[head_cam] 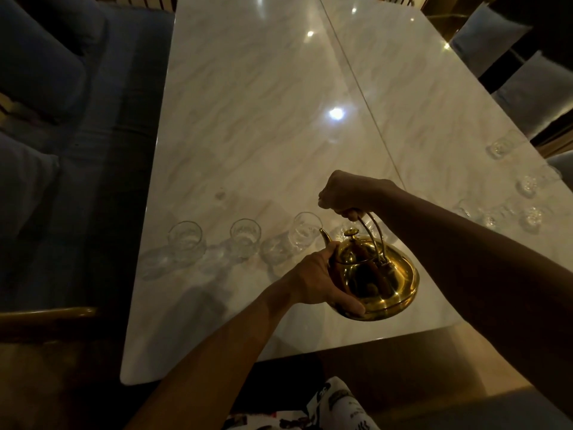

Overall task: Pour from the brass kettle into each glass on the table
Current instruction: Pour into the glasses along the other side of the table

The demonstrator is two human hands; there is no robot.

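A: At the near edge of the counter (248,125), what's in hand?

B: The brass kettle (376,277), held off the surface and tipped to the left. The left hand (319,282) cups its round belly, fingers (348,302) wrapped under the bottom rim. The right hand (347,193) is a closed fist on top of the hoop handle.

A: And the spout?

B: The spout tip sits right at the rim of the nearest glass (305,229). Whether anything is flowing I can't tell; the light is too dim.

A: How would you do this step well?

B: Let the right hand carry the weight and the left steer the tilt. Keep the spout over the mouth of the glass without knocking it, tip slowly, and level off before the fill nears the top. The lid has a small knob and no finger on it, so a steep tilt might let it slip.

A: The materials?

B: The kettle is polished, mirror-bright, squat and domed. The glasses are clear and small, hard to read against pale veined marble, which is glossy and throws back the ceiling lights.

A: Further out?

B: Two more glasses, a middle glass (245,232) and a left glass (186,237), stand in the same row. A cluster of far glasses (524,184) stands well apart near the right edge, with padded chairs (483,41) beyond.
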